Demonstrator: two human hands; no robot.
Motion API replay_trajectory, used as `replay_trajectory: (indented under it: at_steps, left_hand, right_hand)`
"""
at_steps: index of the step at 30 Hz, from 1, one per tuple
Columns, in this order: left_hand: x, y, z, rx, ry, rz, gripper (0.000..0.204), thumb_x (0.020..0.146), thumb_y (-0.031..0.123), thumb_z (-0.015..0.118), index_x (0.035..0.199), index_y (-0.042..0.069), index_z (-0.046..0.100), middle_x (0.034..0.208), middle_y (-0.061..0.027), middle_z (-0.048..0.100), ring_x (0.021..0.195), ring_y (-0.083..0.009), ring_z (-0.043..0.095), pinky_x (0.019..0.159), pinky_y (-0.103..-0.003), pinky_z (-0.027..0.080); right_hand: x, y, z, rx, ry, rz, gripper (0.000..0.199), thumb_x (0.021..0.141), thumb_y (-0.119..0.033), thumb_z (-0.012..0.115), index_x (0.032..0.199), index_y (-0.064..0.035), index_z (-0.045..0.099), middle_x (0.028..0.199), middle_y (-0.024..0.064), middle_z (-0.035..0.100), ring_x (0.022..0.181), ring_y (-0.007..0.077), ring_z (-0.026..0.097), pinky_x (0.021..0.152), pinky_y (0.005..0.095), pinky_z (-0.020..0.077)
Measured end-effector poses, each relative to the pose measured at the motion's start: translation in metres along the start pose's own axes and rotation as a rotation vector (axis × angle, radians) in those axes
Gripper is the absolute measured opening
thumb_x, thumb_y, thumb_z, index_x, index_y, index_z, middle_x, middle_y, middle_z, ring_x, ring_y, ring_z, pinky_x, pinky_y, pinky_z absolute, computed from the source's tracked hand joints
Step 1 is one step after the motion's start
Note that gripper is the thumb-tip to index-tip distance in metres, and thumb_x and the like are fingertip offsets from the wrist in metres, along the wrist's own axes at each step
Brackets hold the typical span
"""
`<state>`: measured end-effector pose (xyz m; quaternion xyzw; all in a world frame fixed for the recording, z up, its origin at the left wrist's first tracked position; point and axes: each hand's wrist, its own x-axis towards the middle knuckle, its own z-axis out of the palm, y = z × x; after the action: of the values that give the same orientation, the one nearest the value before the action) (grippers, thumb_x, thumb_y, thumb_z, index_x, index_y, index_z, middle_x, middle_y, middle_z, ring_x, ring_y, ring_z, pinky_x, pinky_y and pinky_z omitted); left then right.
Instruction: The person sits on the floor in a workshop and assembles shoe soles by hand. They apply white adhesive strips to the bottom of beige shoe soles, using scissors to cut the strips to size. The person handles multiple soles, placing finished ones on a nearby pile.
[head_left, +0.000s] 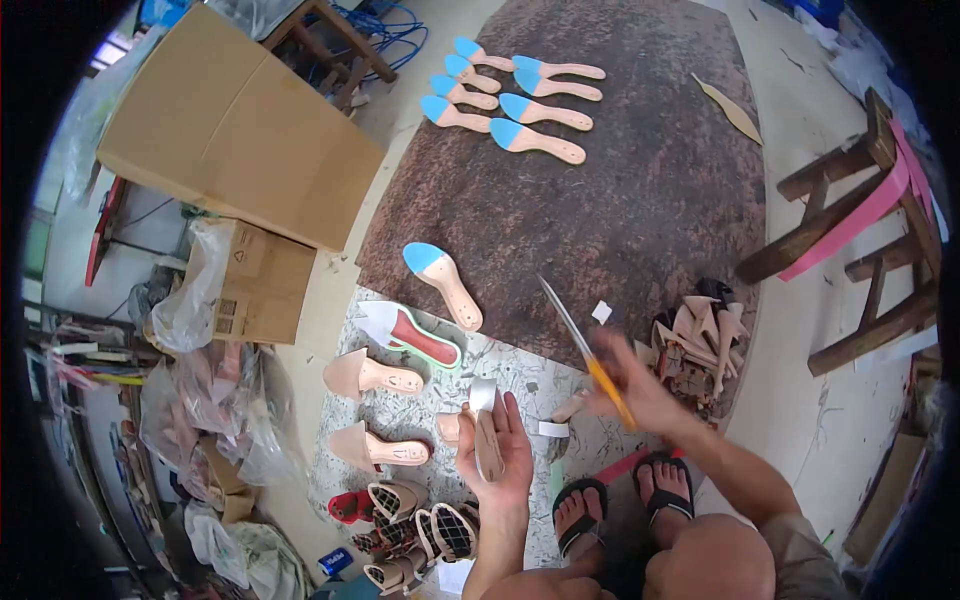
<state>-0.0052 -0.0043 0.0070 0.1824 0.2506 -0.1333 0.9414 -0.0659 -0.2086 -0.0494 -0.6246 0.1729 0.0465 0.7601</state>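
On the near part of the floor, just beyond a pair of sandalled feet, the person's left hand (497,455) lies palm up with a tan shoe insole (488,445) held lengthwise in it, fingers curled loosely around its edges. The right hand (628,385), slightly blurred, is closed on the yellow handle of a utility knife (585,350), whose long blade points up and to the far left, clear of the insole. This looks like trimming: the piece is presented, the blade raised beside it. Bringing the edge onto the insole would call for a steady left grip and fingers kept out of the cutting line. To the left lie two tan sandal bottoms (372,375) and a red-lined sole (420,337); further off, a blue-tipped insole (443,282) rests on the dark stone slab (650,180), with a row of the same (515,95) at its far end. Leather offcuts (700,335) pile up at the right.
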Motion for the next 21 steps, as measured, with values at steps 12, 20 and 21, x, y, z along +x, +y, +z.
replay_trajectory:
  at_steps: [12,20,21]
  left_hand:
    - [-0.023,-0.040,0.010,0.123,0.024,-0.110,0.019,0.098,0.026,0.056,0.108,0.010,0.056,0.118,-0.0040,0.064,0.106,-0.0186,0.061,0.104,-0.037,0.046]
    - [-0.026,-0.037,0.012,0.183,0.095,-0.097,0.022,0.100,0.025,0.052,0.113,0.008,0.052,0.126,-0.0086,0.060,0.106,-0.0227,0.061,0.097,-0.038,0.049]
    - [-0.026,-0.034,0.012,0.202,0.070,-0.108,0.022,0.100,0.025,0.051,0.113,0.007,0.052,0.127,-0.0096,0.060,0.108,-0.0234,0.060,0.098,-0.039,0.048]
  right_hand:
    - [-0.073,-0.014,0.045,-0.366,-0.139,-0.102,0.084,0.074,-0.041,0.083,0.137,-0.0051,0.039,0.112,0.0217,0.060,0.101,0.0354,0.062,0.084,0.0405,0.0488]
    - [-0.080,-0.017,0.046,-0.492,-0.081,-0.044,0.078,0.073,-0.041,0.084,0.131,-0.0044,0.047,0.086,0.0191,0.060,0.077,0.0286,0.061,0.069,0.0394,0.0481]
    - [-0.081,-0.016,0.045,-0.478,-0.090,-0.034,0.078,0.073,-0.040,0.084,0.131,-0.0046,0.047,0.085,0.0187,0.060,0.077,0.0287,0.061,0.069,0.0392,0.0480]
